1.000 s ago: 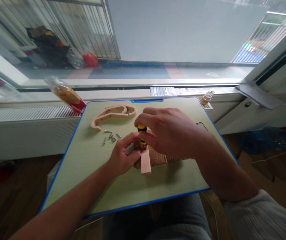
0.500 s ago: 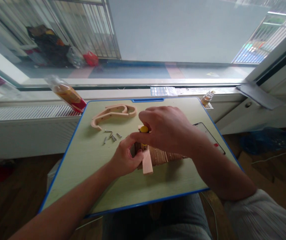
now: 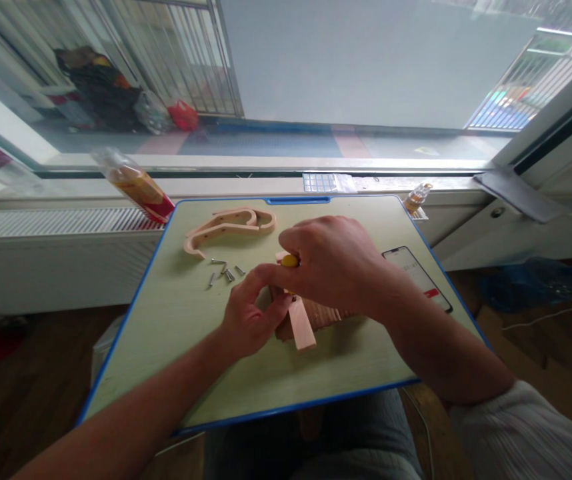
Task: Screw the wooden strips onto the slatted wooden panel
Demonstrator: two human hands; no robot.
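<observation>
My right hand (image 3: pixel 333 257) is closed round a yellow-handled screwdriver (image 3: pixel 290 261), held upright. Its lower end meets a pale wooden strip (image 3: pixel 303 327), but my fingers hide most of the shaft. My left hand (image 3: pixel 256 303) pinches the strip near that point with thumb and fingers. Beneath the strip lies a piece of brown corrugated cardboard (image 3: pixel 323 316). Several loose screws (image 3: pixel 229 274) and a small hex key (image 3: pixel 219 262) are left of my hands. Behind them rest curved wooden pieces with holes (image 3: pixel 231 224).
The small table (image 3: pixel 166 347) has a blue edge. A phone (image 3: pixel 419 277) lies at its right, beside my forearm. A bottle with a red and yellow label (image 3: pixel 141 193) leans at the back left, and a small clear bottle (image 3: pixel 417 198) stands behind the right corner.
The wooden strip's near end has swung slightly right. My right hand has turned a little with the screwdriver, whose yellow top sits slightly lower. The phone shows more, its screen brighter.
</observation>
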